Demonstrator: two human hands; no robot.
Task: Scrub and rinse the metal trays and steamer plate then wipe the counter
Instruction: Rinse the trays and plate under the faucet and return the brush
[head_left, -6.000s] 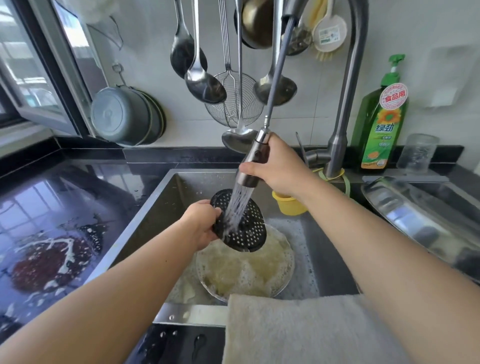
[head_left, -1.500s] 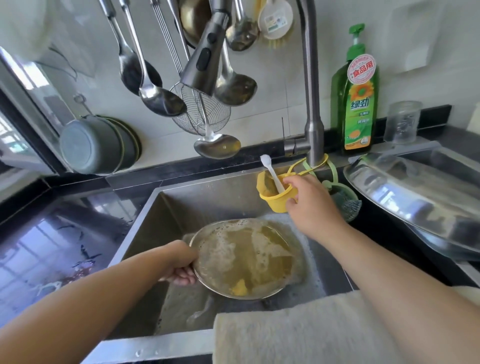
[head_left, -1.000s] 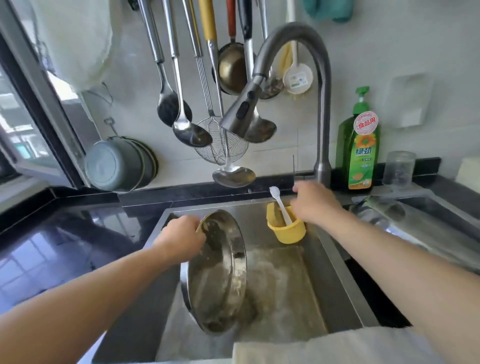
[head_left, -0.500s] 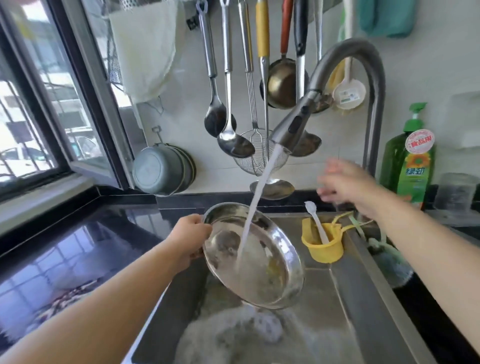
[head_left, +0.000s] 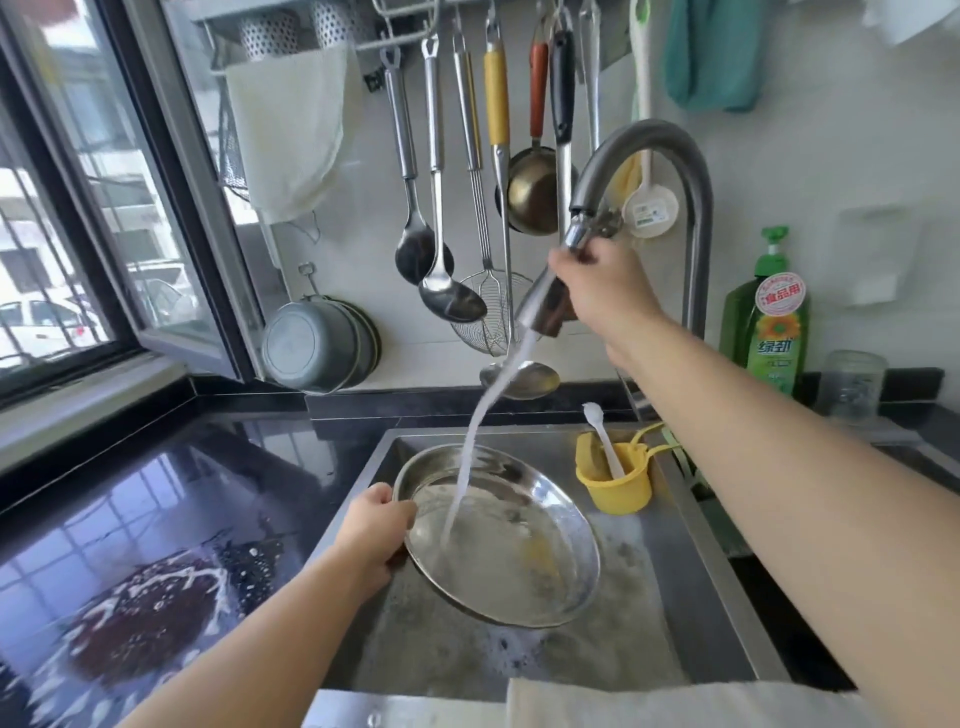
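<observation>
A round metal tray (head_left: 514, 561) is tilted over the steel sink (head_left: 691, 597), and my left hand (head_left: 376, 530) grips its left rim. Up at the faucet, my right hand (head_left: 602, 296) grips the pull-out spray head (head_left: 545, 306). A white stream of water runs from the head down into the tray. Yellowish residue shows on the tray's inner surface. Foam lies on the sink floor under the tray.
The black counter (head_left: 156, 509) at left carries a soapy dark stain (head_left: 150, 618). A yellow cup with a white brush (head_left: 615, 480) hangs in the sink's far right corner. A green soap bottle (head_left: 771, 332), a glass jar (head_left: 852, 384), hanging utensils and a white towel (head_left: 675, 706) surround the sink.
Over six seconds the perforated plate left my left hand, which tipped the soapy tray up. My right hand went to the faucet base, water started, and now it grips the spray head.
</observation>
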